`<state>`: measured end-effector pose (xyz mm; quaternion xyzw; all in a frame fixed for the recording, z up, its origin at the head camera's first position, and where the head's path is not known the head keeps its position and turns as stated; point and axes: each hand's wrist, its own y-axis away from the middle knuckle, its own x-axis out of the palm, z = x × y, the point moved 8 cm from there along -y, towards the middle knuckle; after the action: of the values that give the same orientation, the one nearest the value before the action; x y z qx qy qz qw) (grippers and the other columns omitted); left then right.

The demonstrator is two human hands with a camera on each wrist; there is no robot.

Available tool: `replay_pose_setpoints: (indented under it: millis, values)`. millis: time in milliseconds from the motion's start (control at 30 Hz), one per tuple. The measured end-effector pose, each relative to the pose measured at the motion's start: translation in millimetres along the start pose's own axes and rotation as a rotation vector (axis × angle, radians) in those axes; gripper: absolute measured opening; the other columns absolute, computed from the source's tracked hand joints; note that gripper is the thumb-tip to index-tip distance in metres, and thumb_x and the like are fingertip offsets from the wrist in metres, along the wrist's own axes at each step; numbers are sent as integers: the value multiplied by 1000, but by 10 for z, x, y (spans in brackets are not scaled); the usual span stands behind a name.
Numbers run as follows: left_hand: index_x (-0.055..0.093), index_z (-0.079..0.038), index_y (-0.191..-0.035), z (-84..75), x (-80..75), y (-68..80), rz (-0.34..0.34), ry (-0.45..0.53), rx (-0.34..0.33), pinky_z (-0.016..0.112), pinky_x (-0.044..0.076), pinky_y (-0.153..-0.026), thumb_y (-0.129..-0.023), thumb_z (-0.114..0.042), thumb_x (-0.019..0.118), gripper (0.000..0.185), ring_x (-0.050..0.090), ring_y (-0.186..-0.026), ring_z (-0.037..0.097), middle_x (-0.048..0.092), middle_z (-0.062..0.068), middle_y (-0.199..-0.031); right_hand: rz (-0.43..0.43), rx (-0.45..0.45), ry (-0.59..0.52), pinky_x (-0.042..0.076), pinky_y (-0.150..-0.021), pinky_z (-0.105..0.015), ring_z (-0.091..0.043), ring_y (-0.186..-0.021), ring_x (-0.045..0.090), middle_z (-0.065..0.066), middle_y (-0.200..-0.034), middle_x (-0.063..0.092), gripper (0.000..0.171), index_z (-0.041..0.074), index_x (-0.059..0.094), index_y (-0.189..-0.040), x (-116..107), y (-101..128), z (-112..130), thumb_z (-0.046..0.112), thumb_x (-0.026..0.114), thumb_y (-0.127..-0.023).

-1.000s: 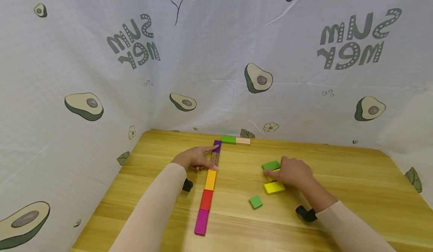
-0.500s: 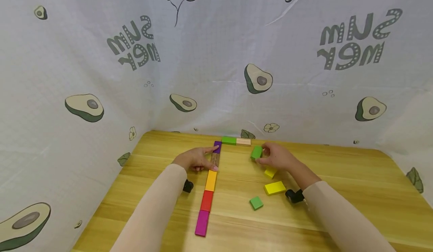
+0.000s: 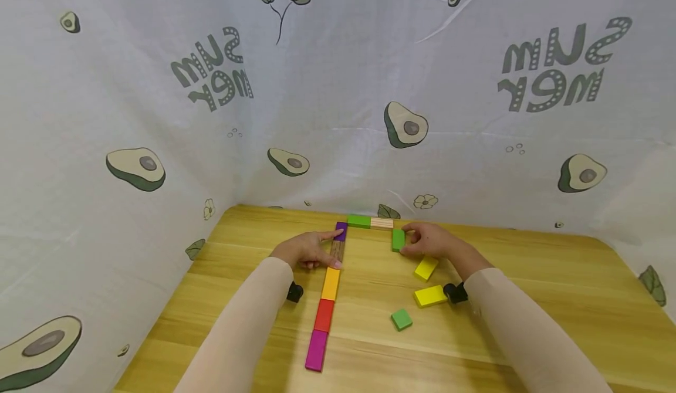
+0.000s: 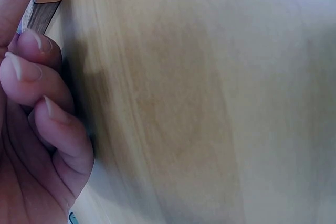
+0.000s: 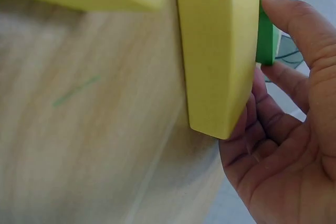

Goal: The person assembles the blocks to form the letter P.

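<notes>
green block: right hand pinches | left hand: index extended, touching purple block | cloth: mirrored "summer"

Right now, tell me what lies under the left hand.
Under the left hand, a purple block and brown block are partly visible; whatever the palm covers cannot be seen.
</notes>
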<state>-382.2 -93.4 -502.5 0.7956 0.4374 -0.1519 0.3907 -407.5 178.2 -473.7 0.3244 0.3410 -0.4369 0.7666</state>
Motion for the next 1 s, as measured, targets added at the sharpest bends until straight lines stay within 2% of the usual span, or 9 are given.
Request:
replay_pose_setpoints:
  millis: [133,500,700,867,1000]
  values:
    - [30,-56,-136,-4,0,-8,0,-3,-2,25,36,-41,-60,-49,82,92,37,-43,15,46,2,-55,9,17,-15,41,-59,-30,-19,-72,48,-5,-89,55,71,4,47,-133,3,-1,-15,39,74,-77]
    - [29,-56,-136,-12,-8,-2,-2,-10,-8,24,35,-41,-60,-48,81,93,37,-42,14,46,2,-55,-11,16,-22,42,-59,-30,-19,-70,48,-5,-88,56,70,5,47,-132,-7,-8,-17,38,74,-77]
    - [29,-57,-136,-12,-4,7,-6,-16,-10,24,33,-40,-60,-49,81,92,36,-42,14,46,2,-55,-12,21,-40,43,-61,-30,-20,-73,49,-7,-90,56,82,5,36,-140,-10,31,-17,40,75,-76]
    - [30,-56,-136,-15,3,19,-6,-7,-9,25,35,-40,-61,-47,82,91,36,-42,14,45,2,-55,-8,-2,-53,46,-73,-37,-23,-84,52,-9,-100,55,88,9,31,-143,3,133,19,43,75,-75]
    - [30,-55,-136,-20,-2,25,-4,-4,-6,25,36,-41,-62,-47,82,91,36,-42,14,45,2,-55,-8,-97,27,41,-89,-48,-29,-105,50,-11,-115,54,79,13,39,-139,57,349,185,43,74,-75]
